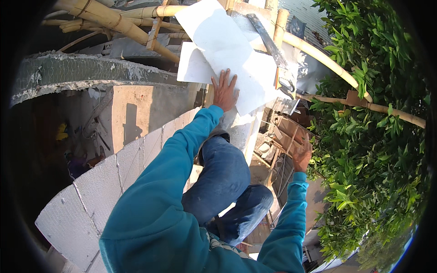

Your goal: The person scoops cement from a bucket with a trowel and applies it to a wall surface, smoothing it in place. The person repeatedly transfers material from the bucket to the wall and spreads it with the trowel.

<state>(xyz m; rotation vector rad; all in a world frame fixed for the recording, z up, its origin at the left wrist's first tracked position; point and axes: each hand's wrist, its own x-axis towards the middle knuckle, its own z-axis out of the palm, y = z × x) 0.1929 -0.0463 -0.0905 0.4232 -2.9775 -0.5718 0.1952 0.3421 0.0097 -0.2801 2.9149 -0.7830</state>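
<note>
My left hand (225,92) rests with spread fingers on the lower part of a white sheet (240,59), which overlaps another white piece (192,63). Right of the sheets lies a hand saw (264,36) with a long dark blade; another tool with dark handles (286,88) is beside it. My right hand (302,153) is held out at the right with its fingers apart, near the leaves, holding nothing that I can see. My knees in jeans (217,177) are below my left hand, on a narrow high ledge.
A curved row of light blocks (82,204) runs along the left. Behind it is a deep drop with a rough concrete edge (91,70) and a partly visible person (84,164). Bamboo poles (123,27) cross above. Dense foliage (378,159) fills the right, over scaffolding and timber (284,132) lower down.
</note>
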